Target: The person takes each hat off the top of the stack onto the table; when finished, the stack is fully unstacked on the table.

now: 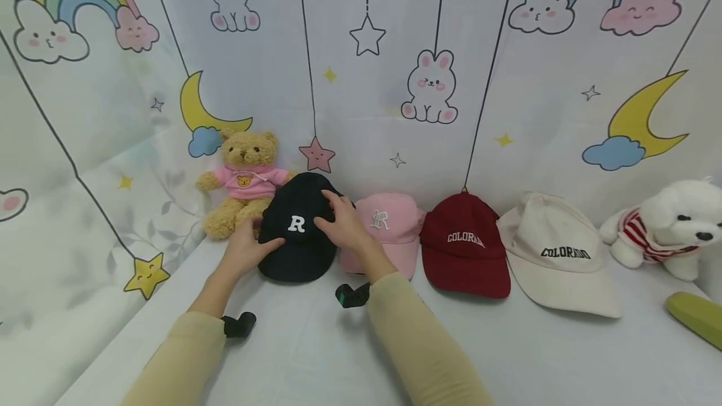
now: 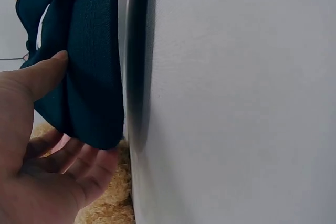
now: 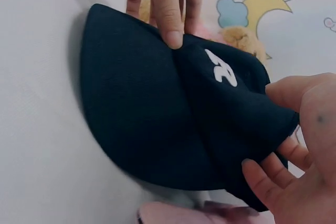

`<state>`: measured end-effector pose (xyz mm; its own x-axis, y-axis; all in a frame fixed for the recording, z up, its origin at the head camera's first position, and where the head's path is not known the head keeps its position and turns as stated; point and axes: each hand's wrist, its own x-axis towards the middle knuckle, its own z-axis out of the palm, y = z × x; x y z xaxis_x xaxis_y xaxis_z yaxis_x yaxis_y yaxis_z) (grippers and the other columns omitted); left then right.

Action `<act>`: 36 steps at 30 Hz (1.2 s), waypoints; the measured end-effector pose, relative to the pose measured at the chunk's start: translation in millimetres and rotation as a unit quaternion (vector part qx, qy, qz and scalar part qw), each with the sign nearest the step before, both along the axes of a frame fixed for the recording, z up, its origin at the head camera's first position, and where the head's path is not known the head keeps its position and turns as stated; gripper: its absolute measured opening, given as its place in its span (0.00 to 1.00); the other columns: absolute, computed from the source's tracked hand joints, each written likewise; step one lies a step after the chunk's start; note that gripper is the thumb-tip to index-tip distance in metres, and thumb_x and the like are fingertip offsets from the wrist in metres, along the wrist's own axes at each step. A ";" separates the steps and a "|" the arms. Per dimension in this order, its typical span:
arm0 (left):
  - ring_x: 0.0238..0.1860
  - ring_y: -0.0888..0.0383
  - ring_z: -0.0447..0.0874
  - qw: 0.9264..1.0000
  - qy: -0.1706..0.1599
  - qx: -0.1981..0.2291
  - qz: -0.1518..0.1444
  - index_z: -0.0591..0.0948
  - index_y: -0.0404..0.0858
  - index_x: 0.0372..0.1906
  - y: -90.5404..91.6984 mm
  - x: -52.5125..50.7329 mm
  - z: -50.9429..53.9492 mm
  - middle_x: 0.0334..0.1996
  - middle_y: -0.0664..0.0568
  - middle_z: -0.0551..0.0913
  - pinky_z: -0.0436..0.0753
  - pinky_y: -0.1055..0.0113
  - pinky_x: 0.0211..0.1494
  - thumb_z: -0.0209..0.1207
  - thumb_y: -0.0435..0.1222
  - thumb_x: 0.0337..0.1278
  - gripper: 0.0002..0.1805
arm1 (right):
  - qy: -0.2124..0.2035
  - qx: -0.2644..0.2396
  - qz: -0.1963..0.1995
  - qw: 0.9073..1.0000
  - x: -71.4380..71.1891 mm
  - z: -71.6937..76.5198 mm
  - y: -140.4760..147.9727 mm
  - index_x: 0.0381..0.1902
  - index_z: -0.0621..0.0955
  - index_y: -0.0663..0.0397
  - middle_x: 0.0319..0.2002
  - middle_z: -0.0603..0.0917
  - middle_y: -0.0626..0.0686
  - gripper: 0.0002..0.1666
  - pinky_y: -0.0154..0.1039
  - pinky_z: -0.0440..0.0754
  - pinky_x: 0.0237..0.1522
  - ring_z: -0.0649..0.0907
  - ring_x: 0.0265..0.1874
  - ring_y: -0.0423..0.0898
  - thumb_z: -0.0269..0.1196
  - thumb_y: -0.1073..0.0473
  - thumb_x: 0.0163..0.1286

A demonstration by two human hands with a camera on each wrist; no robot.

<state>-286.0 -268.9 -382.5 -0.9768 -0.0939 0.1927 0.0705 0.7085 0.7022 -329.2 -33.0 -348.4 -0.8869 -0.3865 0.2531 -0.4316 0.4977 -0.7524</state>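
A black baseball cap (image 1: 298, 257) with a white letter R faces me, left of the row of caps. My left hand (image 1: 244, 250) holds it at the left side: in the left wrist view the thumb lies where brim and crown meet, and the other fingers go behind the cap. With the thumb on the crown and fingers around its edge, my right hand (image 3: 310, 145) grips the other side. The brim's edge is just off the white surface in the left wrist view. Behind the cap sits a teddy bear (image 1: 248, 182) in a pink hoodie.
Right of the black cap stand a pink cap (image 1: 397, 249), a dark red cap (image 1: 465, 268) and a cream cap (image 1: 564, 274). A white plush dog (image 1: 671, 224) and a green object (image 1: 696, 317) lie at the far right. A printed cloth (image 1: 361, 99) hangs behind.
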 end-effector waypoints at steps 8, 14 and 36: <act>0.65 0.31 0.68 0.999 -0.049 -0.011 -0.006 0.60 0.19 0.69 0.1 -9.3 -7.2 0.65 0.24 0.67 0.67 0.42 0.68 0.65 0.46 0.64 0.44 | -0.032 0.048 -0.010 0.998 -4.1 -12.0 -2.3 0.80 0.56 0.51 0.74 0.60 0.63 0.44 0.52 0.63 0.71 0.65 0.72 0.57 0.62 0.50 0.74; 0.66 0.31 0.68 0.998 -0.059 0.000 -0.013 0.61 0.19 0.68 2.1 -11.2 -9.1 0.65 0.24 0.67 0.67 0.42 0.68 0.64 0.45 0.65 0.41 | -0.048 0.080 -0.009 0.996 -4.9 -19.3 -3.5 0.80 0.56 0.51 0.76 0.57 0.62 0.45 0.56 0.62 0.71 0.61 0.74 0.59 0.61 0.47 0.74; 0.65 0.31 0.68 0.998 -0.068 -0.003 0.000 0.62 0.18 0.69 7.9 -18.4 -10.5 0.62 0.23 0.70 0.66 0.42 0.68 0.64 0.45 0.65 0.42 | -0.007 0.033 0.004 0.999 -7.6 -6.2 12.0 0.78 0.59 0.60 0.74 0.62 0.63 0.40 0.49 0.60 0.72 0.63 0.73 0.56 0.59 0.54 0.75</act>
